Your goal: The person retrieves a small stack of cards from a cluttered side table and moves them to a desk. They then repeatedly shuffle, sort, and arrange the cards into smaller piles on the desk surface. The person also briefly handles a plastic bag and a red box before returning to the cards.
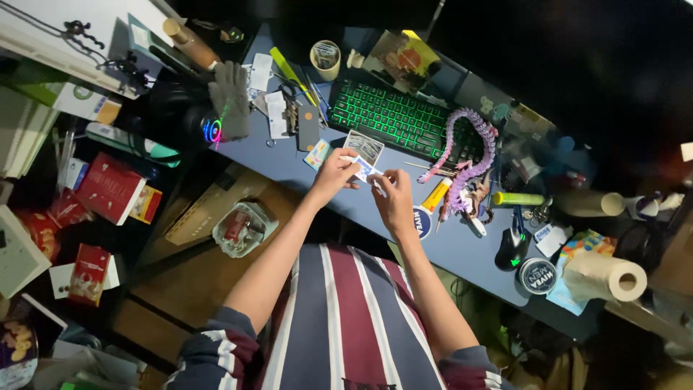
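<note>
From my remote seat I see both hands meeting just above the near edge of the desk [462, 249], a little left of the frame's centre. The left hand [333, 173] pinches a small card [365, 168] by its edge, its grip narrow and closed on it; the right hand [393, 196] has its fingertips closed at the card's other end, so the card sits lifted between the two hands, clear of the clutter, where I judge it is easiest to look at. The card is small, pale and rectangular with bluish print that I cannot make out. Just above it, a larger grey printed card [364, 146] lies flat by the green-lit keyboard [390, 115]. A purple jointed dragon figure [469, 148] sprawls right of the keyboard, with a yellow tube [436, 195] beside it.
</note>
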